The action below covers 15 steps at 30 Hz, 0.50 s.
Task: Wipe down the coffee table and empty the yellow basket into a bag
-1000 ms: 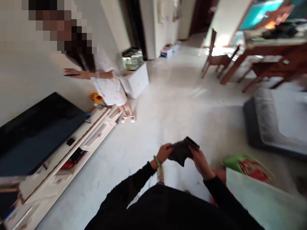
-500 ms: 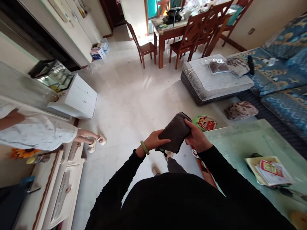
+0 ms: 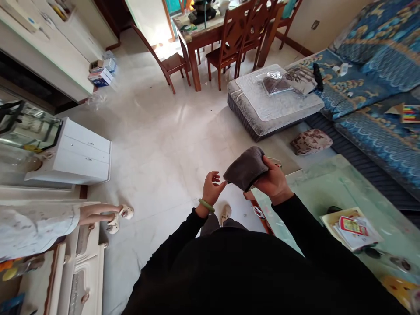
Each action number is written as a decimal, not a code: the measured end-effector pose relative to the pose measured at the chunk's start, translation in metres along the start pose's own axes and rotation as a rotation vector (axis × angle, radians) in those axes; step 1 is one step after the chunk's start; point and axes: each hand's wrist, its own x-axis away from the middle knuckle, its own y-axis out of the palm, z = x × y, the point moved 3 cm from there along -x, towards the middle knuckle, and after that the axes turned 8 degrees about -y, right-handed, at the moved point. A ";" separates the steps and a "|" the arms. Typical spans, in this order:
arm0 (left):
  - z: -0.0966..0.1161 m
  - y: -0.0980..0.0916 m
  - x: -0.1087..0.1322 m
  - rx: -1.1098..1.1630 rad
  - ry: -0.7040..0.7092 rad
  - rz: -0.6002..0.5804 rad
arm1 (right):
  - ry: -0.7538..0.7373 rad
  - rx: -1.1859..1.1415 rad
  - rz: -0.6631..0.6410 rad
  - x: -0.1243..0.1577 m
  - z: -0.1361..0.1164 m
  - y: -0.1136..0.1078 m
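A soft, dark grey fabric pouch [image 3: 247, 168] with a darker edge is held up in front of my body, tilted. My right hand [image 3: 273, 181] grips its right end, thumb on top and the fingers underneath. At the pouch's left corner is my left hand [image 3: 212, 189], wearing a green bangle [image 3: 206, 204]. Its thumb and forefinger come together at that corner, and the other fingers are curled and lifted. Whatever small part they pinch there is too small to make out.
On my right stands a glass-topped table [image 3: 305, 188] with papers [image 3: 354, 229]. Ahead are a grey ottoman [image 3: 272, 105], a blue sofa [image 3: 354, 83] and a dining chair [image 3: 172, 63]. A patterned cushion [image 3: 311, 141] lies on the floor. To the left, another person's legs [image 3: 98, 212] show beside a cabinet.
My left hand has slid from the pouch's near side to its left corner. The pouch has turned and tilted in my right hand. My view has swung right.
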 end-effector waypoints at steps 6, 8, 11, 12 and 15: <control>0.012 0.076 -0.032 0.367 -0.507 -0.547 | 0.033 -0.254 0.030 0.007 -0.011 0.006; 0.022 0.094 -0.041 0.529 -0.745 -0.711 | 0.028 -0.335 0.092 0.008 -0.017 0.006; 0.038 0.107 -0.065 0.664 -0.893 -0.710 | -0.028 -0.417 0.212 0.004 -0.027 -0.003; 0.044 0.108 -0.076 0.703 -0.880 -0.665 | -0.056 -0.432 0.253 0.001 -0.030 -0.008; 0.059 0.107 -0.108 0.746 -0.787 -0.520 | -0.138 -0.446 0.358 -0.006 -0.036 -0.024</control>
